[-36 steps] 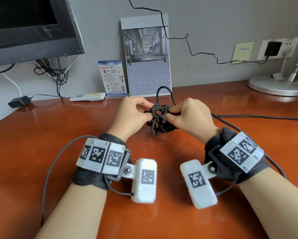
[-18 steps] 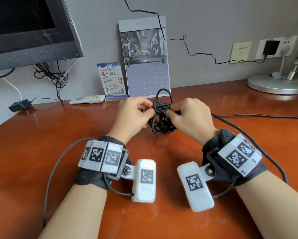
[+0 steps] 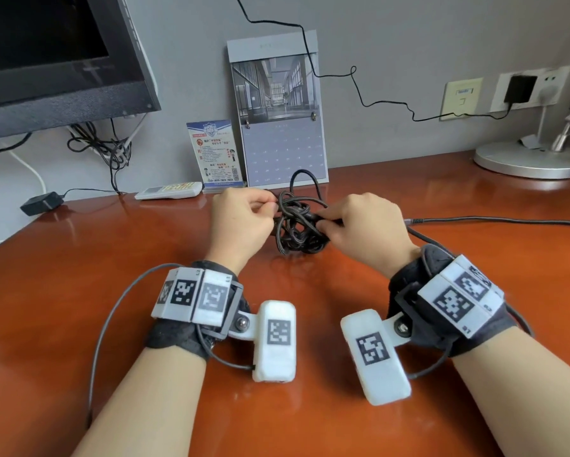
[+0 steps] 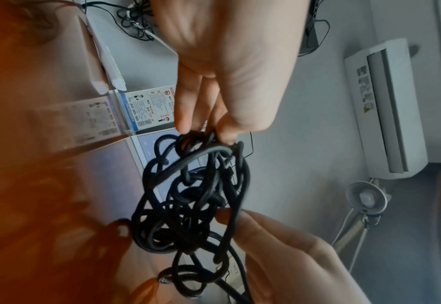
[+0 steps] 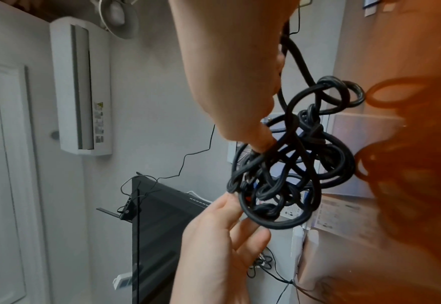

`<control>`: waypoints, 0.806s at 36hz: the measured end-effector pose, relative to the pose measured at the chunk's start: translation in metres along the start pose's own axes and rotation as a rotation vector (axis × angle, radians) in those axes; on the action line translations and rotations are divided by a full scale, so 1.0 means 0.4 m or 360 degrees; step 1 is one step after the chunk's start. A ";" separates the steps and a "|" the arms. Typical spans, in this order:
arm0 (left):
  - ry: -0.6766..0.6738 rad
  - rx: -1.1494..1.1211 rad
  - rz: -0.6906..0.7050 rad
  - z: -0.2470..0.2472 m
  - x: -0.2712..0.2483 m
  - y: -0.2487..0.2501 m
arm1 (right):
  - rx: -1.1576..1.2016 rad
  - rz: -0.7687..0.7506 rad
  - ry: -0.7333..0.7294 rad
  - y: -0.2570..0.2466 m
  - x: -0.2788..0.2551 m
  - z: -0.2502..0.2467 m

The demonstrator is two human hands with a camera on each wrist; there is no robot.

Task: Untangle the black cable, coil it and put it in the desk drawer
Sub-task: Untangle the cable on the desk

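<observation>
Both hands hold the tangled black cable just above the bench, toward its far middle. The left hand pinches a strand; the right hand seems to grip another, its fingers curled.

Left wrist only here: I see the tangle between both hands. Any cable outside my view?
Observer: Yes. The head view shows a cable lying on the desk, from beside the right hand to the picture's right edge.
Operator: Top of the tangle?
Observer: One loop stands up above the tangle, in front of the calendar.
Operator: Right hand grip?
Observer: The right wrist view shows its fingers pinching strands at the tangle's edge.
</observation>
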State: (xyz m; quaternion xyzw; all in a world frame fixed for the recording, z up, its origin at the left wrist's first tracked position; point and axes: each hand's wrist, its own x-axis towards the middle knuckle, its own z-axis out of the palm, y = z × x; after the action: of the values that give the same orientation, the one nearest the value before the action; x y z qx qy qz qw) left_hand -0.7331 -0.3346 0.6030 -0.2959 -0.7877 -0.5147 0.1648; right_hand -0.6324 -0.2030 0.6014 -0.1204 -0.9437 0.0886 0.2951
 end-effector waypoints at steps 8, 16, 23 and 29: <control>0.0096 0.0002 -0.0194 -0.018 0.021 -0.044 | 0.0474 0.0089 0.0243 0.033 0.013 -0.025; 0.0098 -0.0049 -0.0266 -0.027 0.031 -0.075 | 0.1232 0.0553 0.0716 0.085 0.028 -0.049; -0.0022 -0.0061 -0.0298 -0.020 0.033 -0.064 | 0.1731 0.0737 0.0612 0.096 0.037 -0.050; -0.0305 -0.0239 -0.0356 -0.011 0.007 -0.019 | 0.2161 0.0782 0.0527 0.082 0.037 -0.047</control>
State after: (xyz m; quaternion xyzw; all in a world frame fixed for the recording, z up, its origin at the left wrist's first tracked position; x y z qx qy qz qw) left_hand -0.7401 -0.3401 0.6010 -0.2655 -0.7872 -0.5566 0.0080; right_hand -0.6275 -0.1658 0.6168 -0.1308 -0.5702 0.6969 0.4148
